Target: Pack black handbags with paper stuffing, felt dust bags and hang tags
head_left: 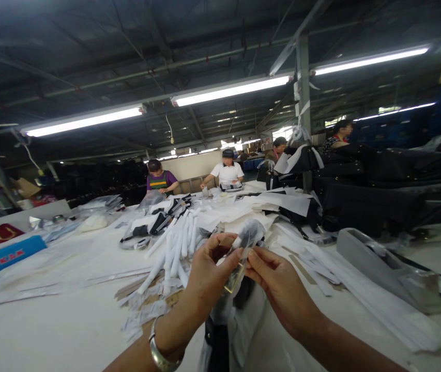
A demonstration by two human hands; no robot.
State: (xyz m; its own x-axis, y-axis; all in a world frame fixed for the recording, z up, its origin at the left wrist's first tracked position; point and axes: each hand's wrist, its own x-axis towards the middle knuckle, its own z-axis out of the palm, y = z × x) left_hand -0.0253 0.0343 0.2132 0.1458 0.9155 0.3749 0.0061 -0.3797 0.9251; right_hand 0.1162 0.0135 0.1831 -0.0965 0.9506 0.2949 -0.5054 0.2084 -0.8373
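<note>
A clear plastic wrapping (pixel 249 235) is pinched between my two hands at the centre. My left hand (pixel 210 274) has thumb and fingers closed on its left side, with a silver bangle on the wrist. Close beside it, my right hand (pixel 282 287) pinches the right side between thumb and forefinger. A gold-coloured metal piece (pixel 233 279) shows through the plastic just under the fingertips. Below the hands hangs a black and white item (pixel 220 341), partly covered by plastic and by my left forearm.
White rolled tubes (pixel 177 240) and paper strips lie beyond my left hand. A grey tape dispenser (pixel 379 263) stands at right, a blue case (pixel 9 258) at far left. Black bags (pixel 371 201) are piled at back right. Several people sit across the table (pixel 69 320).
</note>
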